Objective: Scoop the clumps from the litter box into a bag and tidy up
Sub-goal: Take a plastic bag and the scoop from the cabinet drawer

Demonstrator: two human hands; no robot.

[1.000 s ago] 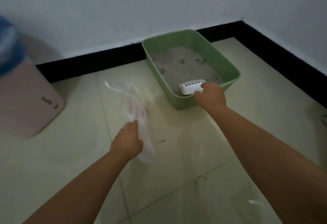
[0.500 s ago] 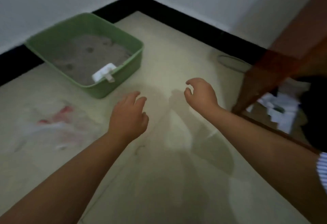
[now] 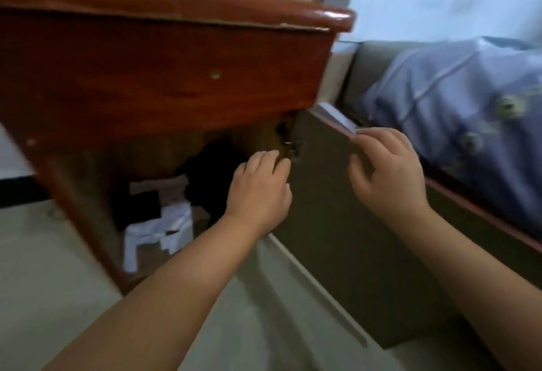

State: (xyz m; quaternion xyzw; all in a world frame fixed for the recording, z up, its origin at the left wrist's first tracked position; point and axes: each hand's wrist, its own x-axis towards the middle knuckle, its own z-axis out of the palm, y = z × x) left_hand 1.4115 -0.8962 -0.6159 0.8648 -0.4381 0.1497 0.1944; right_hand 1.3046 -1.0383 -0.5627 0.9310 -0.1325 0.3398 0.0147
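Observation:
The litter box, the scoop and the bag are all out of view. A red-brown wooden cabinet (image 3: 164, 71) fills the upper left, and its door (image 3: 322, 224) stands swung open to the right. My left hand (image 3: 258, 191) hovers at the cabinet's opening near the hinge, fingers loosely extended and holding nothing. My right hand (image 3: 387, 174) is at the door's top corner, with its fingers curled over the edge and its thumb on the inner face.
Inside the cabinet lie white bags or papers (image 3: 158, 230) and dark items. A bed with blue bedding (image 3: 457, 112) runs along the right, close behind the open door. Pale tiled floor (image 3: 44, 282) lies below and to the left.
The view swung right from the litter box to the cabinet. My right hand let go of the scoop, my left let go of the bag. Both hands reached to the cabinet.

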